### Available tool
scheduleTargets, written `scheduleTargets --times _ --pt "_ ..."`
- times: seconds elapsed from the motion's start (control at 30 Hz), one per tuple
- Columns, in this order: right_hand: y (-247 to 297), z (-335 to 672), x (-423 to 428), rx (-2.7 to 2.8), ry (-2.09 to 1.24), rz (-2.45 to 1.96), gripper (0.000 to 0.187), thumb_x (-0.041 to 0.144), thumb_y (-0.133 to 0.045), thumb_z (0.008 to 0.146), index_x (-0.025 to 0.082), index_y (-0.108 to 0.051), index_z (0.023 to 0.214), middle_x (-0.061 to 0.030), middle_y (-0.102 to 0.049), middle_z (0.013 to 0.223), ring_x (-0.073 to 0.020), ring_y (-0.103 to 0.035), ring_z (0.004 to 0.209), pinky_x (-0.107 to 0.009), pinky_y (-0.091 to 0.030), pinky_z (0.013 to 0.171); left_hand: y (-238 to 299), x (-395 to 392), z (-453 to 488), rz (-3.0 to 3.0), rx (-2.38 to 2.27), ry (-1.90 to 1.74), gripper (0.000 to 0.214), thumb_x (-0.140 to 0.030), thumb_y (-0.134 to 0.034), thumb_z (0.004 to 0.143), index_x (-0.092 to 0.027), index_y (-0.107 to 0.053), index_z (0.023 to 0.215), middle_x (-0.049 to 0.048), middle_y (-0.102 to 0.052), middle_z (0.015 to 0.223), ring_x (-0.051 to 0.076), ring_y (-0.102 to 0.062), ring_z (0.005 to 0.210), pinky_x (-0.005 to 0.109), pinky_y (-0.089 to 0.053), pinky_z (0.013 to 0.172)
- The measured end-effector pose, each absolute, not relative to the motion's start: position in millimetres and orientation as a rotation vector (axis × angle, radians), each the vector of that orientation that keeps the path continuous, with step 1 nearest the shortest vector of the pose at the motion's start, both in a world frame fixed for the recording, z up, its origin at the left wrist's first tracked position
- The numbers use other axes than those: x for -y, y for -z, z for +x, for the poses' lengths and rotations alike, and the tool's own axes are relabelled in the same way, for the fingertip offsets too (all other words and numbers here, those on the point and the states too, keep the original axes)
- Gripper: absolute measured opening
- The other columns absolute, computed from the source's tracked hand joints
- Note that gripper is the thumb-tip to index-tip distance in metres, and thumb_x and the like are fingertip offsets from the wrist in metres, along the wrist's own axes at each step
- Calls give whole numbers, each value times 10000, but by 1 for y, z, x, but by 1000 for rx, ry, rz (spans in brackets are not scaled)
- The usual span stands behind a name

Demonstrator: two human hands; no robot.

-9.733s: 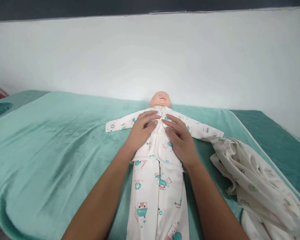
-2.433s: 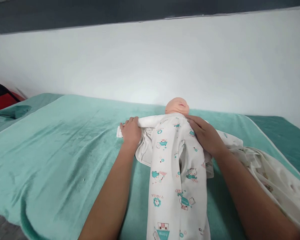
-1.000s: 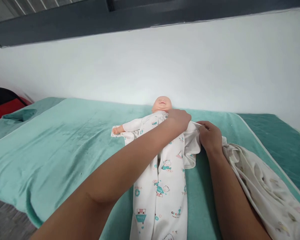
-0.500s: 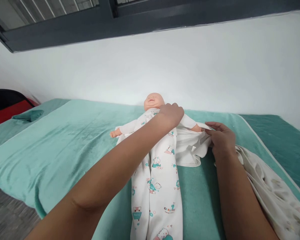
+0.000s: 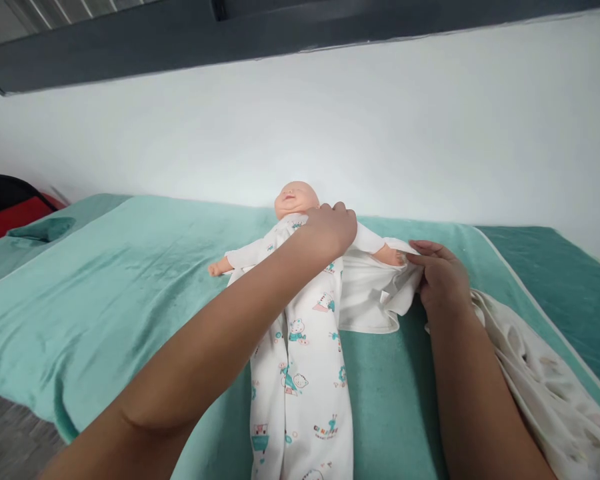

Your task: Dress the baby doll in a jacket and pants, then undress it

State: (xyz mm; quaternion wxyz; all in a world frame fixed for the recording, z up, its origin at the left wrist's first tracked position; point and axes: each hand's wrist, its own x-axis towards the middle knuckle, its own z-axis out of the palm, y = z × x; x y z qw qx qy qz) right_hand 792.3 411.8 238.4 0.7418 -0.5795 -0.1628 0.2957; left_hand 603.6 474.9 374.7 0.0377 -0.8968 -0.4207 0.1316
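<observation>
A baby doll [image 5: 296,199] lies face up, its head near the wall and both arms spread. It wears white sleeves and a white one-piece with teal and pink cartoon prints [image 5: 305,373]. My left hand [image 5: 333,230] reaches across the doll and is curled at its shoulder on the right; the fingertips are hidden. A plain white baby garment [image 5: 370,300] spreads out from under the doll on the right. My right hand [image 5: 443,273] pinches this garment's sleeve edge between thumb and fingers, just beyond the doll's small hand [image 5: 389,255].
A teal plush cover [image 5: 130,267] lies over the bed beneath the doll. Bunched off-white patterned cloth [image 5: 535,373] lies by my right forearm. A white wall [image 5: 380,133] and dark window frame [image 5: 130,53] stand behind. A red and black object [image 5: 10,210] is at far left.
The view has shifted slightly, so the doll appears a little further left. My right hand still holds the sleeve edge, now slightly further from the doll's hand. My left hand stays at the shoulder.
</observation>
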Motion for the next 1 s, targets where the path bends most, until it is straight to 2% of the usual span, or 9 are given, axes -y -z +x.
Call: scheduleTargets --times 0.23,0.5,0.67,0.8,1.0 --pt "-242 781 -415 401 -670 -1234 252 85 -650 508 187 -692 735 -25 -723 828 -140 -649 694 -200 -510 511 -356 -476 615 -2761 1268 -390 766 -62 -703 739 -82 -389 1438 229 -459 1413 385 -471 1258 522 -461 940" --pt "-244 778 -422 187 -799 -1178 285 29 -510 597 172 -661 792 -22 -705 766 -119 -655 641 -189 -550 521 -348 -478 618 -2788 1244 -348 697 -60 -643 786 -86 -400 1438 224 -491 1380 375 -494 1238 515 -473 934" --pt "-249 775 -421 66 -775 -1126 307 -21 -448 658 185 -613 816 -23 -724 847 -115 -705 724 -203 -598 597 -341 -477 624 -2825 1219 -314 662 -123 -688 795 -106 -438 1408 218 -510 1361 381 -498 1242 534 -441 960" --pt "-250 776 -421 85 -670 -1070 275 -38 -470 683 186 -587 790 -20 -725 872 -119 -727 824 -218 -619 689 -331 -479 632 -2850 1197 -324 654 -169 -710 796 -117 -458 1397 217 -522 1358 391 -500 1241 558 -431 956" --pt "-247 781 -423 147 -497 -1083 244 -25 -484 641 183 -591 708 6 -687 767 -100 -689 737 -238 -604 765 -317 -478 641 -2903 1134 -232 521 -135 -602 847 -80 -511 1357 208 -555 1342 381 -517 1235 540 -411 968"
